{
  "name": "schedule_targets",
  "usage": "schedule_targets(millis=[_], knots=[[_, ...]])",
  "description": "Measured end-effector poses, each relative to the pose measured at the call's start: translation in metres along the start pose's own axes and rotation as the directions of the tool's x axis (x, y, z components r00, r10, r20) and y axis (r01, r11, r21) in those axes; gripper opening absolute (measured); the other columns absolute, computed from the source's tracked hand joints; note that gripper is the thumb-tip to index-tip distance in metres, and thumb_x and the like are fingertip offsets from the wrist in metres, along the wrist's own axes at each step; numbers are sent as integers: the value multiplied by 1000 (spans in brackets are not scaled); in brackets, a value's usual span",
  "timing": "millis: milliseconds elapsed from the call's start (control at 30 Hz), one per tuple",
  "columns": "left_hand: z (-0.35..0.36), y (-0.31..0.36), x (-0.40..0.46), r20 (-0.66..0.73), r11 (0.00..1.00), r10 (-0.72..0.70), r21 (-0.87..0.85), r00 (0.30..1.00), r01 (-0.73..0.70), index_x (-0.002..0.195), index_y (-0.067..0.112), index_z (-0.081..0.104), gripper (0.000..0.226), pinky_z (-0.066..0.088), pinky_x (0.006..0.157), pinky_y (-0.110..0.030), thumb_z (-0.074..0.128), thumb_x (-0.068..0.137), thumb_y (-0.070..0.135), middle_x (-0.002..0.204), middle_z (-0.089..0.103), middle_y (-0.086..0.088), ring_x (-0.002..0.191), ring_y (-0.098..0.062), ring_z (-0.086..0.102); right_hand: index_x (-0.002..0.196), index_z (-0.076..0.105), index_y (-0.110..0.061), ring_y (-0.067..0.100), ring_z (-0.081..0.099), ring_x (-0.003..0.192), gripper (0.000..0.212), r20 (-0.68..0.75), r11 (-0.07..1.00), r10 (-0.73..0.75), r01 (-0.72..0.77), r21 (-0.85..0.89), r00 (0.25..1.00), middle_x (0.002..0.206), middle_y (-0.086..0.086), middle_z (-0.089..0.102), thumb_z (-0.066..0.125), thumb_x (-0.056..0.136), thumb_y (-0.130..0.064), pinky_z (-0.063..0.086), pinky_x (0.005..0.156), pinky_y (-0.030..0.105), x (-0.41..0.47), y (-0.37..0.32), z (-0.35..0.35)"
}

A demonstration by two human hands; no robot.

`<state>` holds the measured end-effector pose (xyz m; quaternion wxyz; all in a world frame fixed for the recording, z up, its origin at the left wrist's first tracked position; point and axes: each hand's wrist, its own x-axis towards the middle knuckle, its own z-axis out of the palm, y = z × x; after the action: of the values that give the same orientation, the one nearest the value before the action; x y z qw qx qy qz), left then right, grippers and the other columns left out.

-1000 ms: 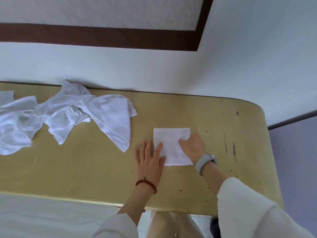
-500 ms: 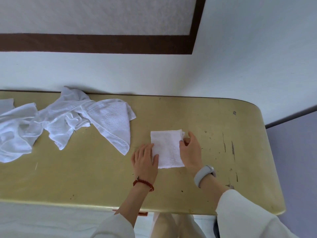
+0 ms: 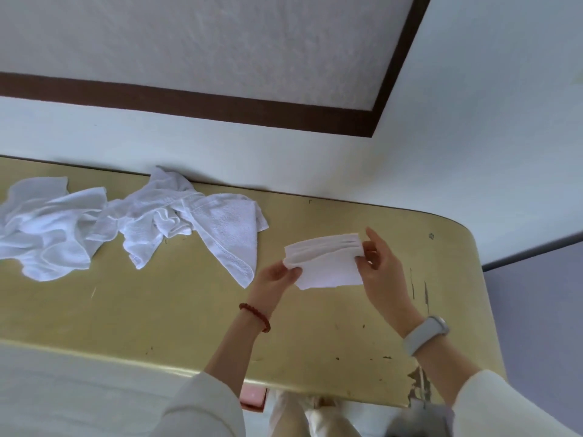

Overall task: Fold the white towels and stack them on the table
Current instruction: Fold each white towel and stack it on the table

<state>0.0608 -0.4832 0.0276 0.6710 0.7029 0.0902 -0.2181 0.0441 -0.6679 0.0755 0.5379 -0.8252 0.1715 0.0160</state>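
A small folded white towel [image 3: 325, 263] is lifted off the yellow table [image 3: 157, 310], held between both hands. My left hand [image 3: 274, 279] pinches its left edge and my right hand [image 3: 378, 266] pinches its right edge. The towel's layered fold edges face up. Several unfolded white towels [image 3: 132, 228] lie crumpled on the left half of the table, against the wall.
The table's rounded right end [image 3: 473, 279] has scratched, chipped paint. A white wall with a brown stripe [image 3: 220, 105] rises right behind the table. A pink object [image 3: 252, 400] shows below the near table edge, by my legs.
The folded towel lay flat on the table under both hands; now both hands have lifted it by its side edges. The camera has tilted up a little.
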Motion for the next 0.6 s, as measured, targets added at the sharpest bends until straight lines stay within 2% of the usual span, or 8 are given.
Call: schedule_targets(millis=[100,200,300,400,433,500,567,600], knots=[[0,13,-34,-233,975,156,192,960,-112,79,16,63,9,43,68,-18,60,87,14,70,60,7,68,-5,53,116,58,-6,23,59,96,30,129,957,228,-246,154,965,104,5,64,44,91,0,50,83,36,-11,-5,7],[-11,13,-78,-420,913,326,374,847,-166,87,10,64,14,36,58,-9,58,87,23,72,57,8,64,0,48,99,58,2,24,57,73,17,387,765,358,-504,400,850,82,9,61,43,90,3,47,64,33,-28,-19,33],[-37,4,-129,-502,827,472,536,725,-167,100,8,66,40,39,58,-15,44,83,36,84,66,-1,74,-8,52,91,58,-3,18,55,59,13,661,668,364,-678,306,657,74,9,53,47,90,-10,43,52,26,-55,-35,74],[-76,-4,-188,-582,778,528,623,618,-79,100,8,67,38,43,58,-24,41,85,30,85,69,-6,77,-13,54,88,55,-6,23,51,65,22,819,660,389,-748,72,421,76,11,49,66,76,-21,40,58,29,-101,-53,116],[-91,-6,-207,-618,781,533,622,578,-55,99,7,68,38,44,59,-22,41,86,29,84,69,-7,77,-13,54,90,54,-5,24,52,70,22,837,658,406,-753,11,367,78,11,51,65,77,-19,42,62,31,-118,-60,129],[-124,-8,-249,-715,806,523,592,465,3,100,6,68,39,41,60,-16,40,86,30,85,68,-6,76,-11,54,98,55,-5,24,56,78,13,867,725,365,-688,-36,340,85,10,57,54,86,-12,46,69,34,-156,-79,158],[-159,-14,-296,-834,857,460,507,305,91,104,7,67,36,36,58,-16,43,88,30,89,68,-5,71,-10,54,97,57,-12,20,58,76,14,895,886,193,-464,18,403,84,5,60,47,90,-6,49,72,34,-200,-107,192],[-177,-21,-321,-884,882,413,448,222,143,106,8,66,30,33,58,-17,47,90,25,91,68,-7,71,-14,55,91,57,-16,17,56,71,16,876,968,69,-244,56,476,78,2,59,45,91,-5,48,69,35,-225,-119,213]])
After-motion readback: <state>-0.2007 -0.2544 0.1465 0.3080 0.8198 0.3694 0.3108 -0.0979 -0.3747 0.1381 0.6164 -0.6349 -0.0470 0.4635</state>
